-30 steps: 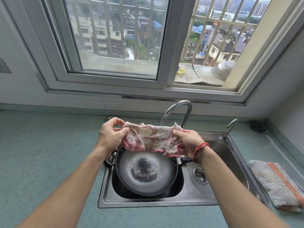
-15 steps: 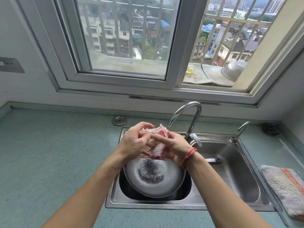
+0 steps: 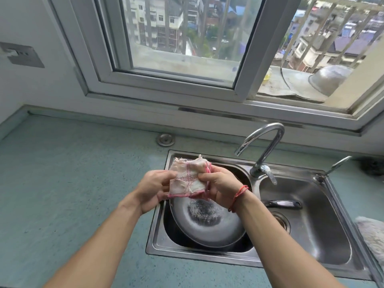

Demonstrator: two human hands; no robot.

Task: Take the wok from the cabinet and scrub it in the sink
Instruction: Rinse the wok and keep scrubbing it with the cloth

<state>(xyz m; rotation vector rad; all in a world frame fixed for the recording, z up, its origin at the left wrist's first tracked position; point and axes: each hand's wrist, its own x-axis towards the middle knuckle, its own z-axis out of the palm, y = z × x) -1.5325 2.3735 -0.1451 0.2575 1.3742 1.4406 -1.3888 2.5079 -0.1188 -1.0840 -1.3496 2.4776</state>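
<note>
Your left hand (image 3: 152, 189) and right hand (image 3: 221, 187) both grip the folded pink-edged rag (image 3: 188, 179), held just above the wok (image 3: 207, 223). The wok sits tilted in the left basin of the sink (image 3: 311, 267), its centre scorched dark.

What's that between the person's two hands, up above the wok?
A folded, frayed dishcloth with pink stripes, pinched by the left hand and right hand. The head view shows it held above the wok in the sink.

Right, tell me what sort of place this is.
A home kitchen, most likely, high up in a building: a steel double sink with a tap, a wok in one basin, and a window overlooking rooftops.
</note>
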